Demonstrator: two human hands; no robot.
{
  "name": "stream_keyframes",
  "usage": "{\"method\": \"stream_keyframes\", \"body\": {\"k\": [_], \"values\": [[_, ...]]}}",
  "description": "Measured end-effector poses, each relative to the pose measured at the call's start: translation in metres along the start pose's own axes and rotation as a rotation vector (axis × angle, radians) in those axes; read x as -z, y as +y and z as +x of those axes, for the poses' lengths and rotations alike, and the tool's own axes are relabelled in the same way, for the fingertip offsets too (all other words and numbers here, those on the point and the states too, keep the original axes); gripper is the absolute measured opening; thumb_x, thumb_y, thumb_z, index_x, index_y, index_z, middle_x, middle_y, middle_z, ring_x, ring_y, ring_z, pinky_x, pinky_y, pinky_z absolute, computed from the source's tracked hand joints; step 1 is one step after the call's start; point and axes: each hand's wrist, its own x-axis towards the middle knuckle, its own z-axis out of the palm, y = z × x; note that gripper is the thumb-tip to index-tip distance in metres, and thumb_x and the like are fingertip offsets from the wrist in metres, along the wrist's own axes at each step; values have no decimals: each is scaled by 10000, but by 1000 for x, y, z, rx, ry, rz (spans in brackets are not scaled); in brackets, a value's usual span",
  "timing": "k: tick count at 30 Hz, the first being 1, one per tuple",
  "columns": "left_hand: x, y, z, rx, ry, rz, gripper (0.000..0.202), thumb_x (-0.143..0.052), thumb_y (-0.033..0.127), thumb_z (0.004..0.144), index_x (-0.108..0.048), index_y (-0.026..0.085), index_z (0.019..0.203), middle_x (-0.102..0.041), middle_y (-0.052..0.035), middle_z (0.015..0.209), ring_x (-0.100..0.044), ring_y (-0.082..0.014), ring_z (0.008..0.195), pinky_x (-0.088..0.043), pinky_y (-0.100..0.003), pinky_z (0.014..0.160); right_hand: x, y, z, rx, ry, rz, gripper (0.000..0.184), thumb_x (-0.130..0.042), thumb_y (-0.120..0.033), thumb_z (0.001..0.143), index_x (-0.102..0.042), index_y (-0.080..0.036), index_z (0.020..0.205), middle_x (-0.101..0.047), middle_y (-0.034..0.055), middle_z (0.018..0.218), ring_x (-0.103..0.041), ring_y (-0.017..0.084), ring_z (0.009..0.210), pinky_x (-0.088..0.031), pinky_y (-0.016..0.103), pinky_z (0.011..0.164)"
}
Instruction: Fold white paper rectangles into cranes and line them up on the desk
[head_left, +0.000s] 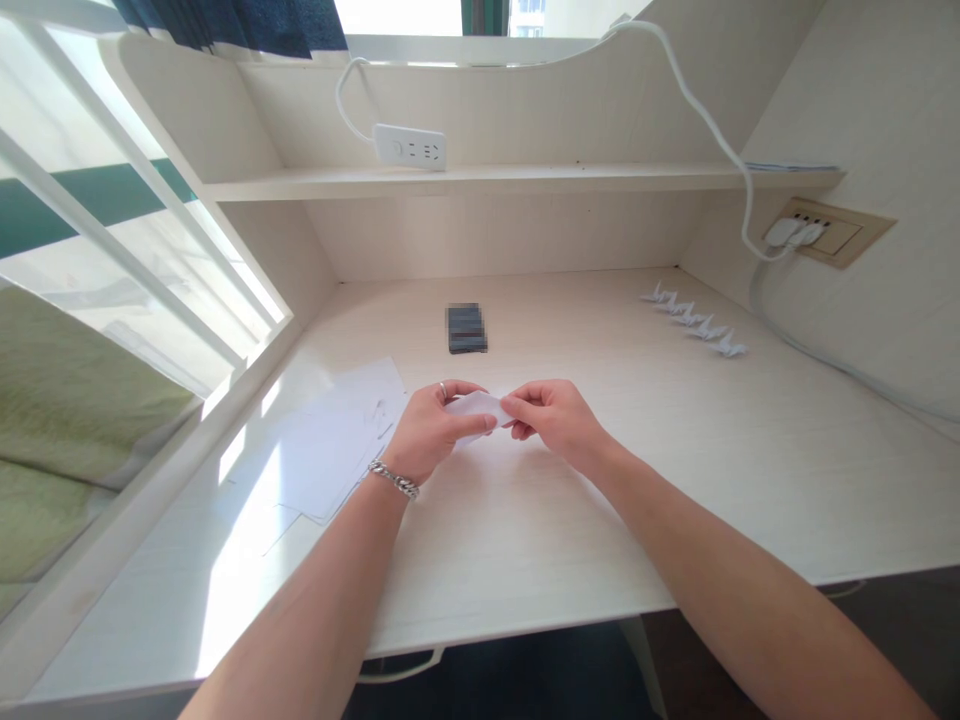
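Desk (675, 480) w/ paper sheets (330, 450), phone (466, 329), origami cranes (694, 320).

Bright daylight comes from the window (112, 250) at left and lays a glaring patch on the table (247, 560), washing out the sheets (330, 450); shadows are faint. Wide-angle distortion bends the shelf (487, 182) and straight lines near the edges; the phone (466, 329) is pixel-blurred; the held paper (472, 408) is sharp.
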Motion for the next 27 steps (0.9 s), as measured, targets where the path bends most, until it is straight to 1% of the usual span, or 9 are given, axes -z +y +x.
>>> {"method": "stream_keyframes", "body": {"k": [2, 5, 10, 12, 15, 17, 20, 24, 27], "values": [[1, -1, 1, 7, -2, -62, 480, -824, 212, 575, -644, 156, 1016, -700, -49, 797, -673, -181, 702, -530, -308, 654, -1, 0, 0, 6, 4, 7, 237, -690, -380, 751, -700, -147, 709, -682, 55, 660, -600, 126, 571, -499, 265, 580], [1, 0, 1, 10, -8, -133, 562, -834, 213, 584, -615, 149, 1099, -699, -54, 769, -677, -179, 690, -530, -308, 659, -2, 3, 1, 22, 10, 7, 268, -689, -410, 754, -698, -145, 716, -680, 57, 657, -598, 129, 566, -497, 270, 578], [-3, 2, 0, 27, 33, -216, 682, -846, 257, 594, -569, 155, 1208, -708, -74, 871, -682, -164, 739, -542, -317, 718, -3, 10, 4, 89, 63, 32, 317, -680, -471, 759, -692, -155, 731, -677, 51, 653, -614, 146, 587, -515, 290, 605], [-5, 2, 0, 37, 29, -232, 702, -845, 266, 599, -556, 159, 1229, -706, -72, 886, -682, -162, 746, -544, -314, 719, -4, 11, 5, 96, 91, 38, 322, -683, -479, 754, -686, -158, 731, -676, 50, 655, -614, 149, 589, -518, 294, 610], [-7, 2, 0, 30, 19, -224, 702, -843, 263, 601, -551, 145, 1228, -704, -74, 878, -682, -170, 742, -552, -320, 711, -7, 8, 4, 67, 100, 78, 320, -701, -475, 732, -678, -156, 718, -675, 52, 664, -602, 143, 581, -518, 295, 606], [-7, 2, 0, 12, 15, -207, 692, -833, 253, 613, -540, 132, 1228, -704, -73, 858, -682, -173, 734, -557, -326, 706, -7, 4, 3, 20, 75, 128, 314, -715, -465, 716, -668, -154, 695, -673, 53, 674, -592, 135, 578, -515, 293, 606], [-6, 3, -1, -24, 6, -157, 676, -817, 236, 632, -519, 112, 1226, -705, -69, 812, -682, -178, 720, -559, -328, 690, -4, 0, 1, -35, -2, 165, 306, -718, -450, 714, -653, -153, 678, -670, 51, 696, -585, 126, 596, -502, 289, 623], [-6, 5, -2, -52, -23, -73, 648, -800, 212, 647, -503, 101, 1213, -710, -67, 764, -680, -182, 706, -558, -320, 668, 0, -1, -1, -20, -53, 133, 266, -718, -430, 723, -662, -170, 729, -670, 31, 753, -592, 128, 671, -479, 285, 666], [-6, 6, -3, -64, -41, -40, 630, -790, 207, 655, -499, 98, 1204, -710, -65, 742, -676, -180, 698, -555, -314, 659, 1, 0, -1, -27, -83, 162, 269, -703, -433, 731, -650, -172, 696, -676, 36, 759, -612, 147, 733, -470, 299, 709]]}}
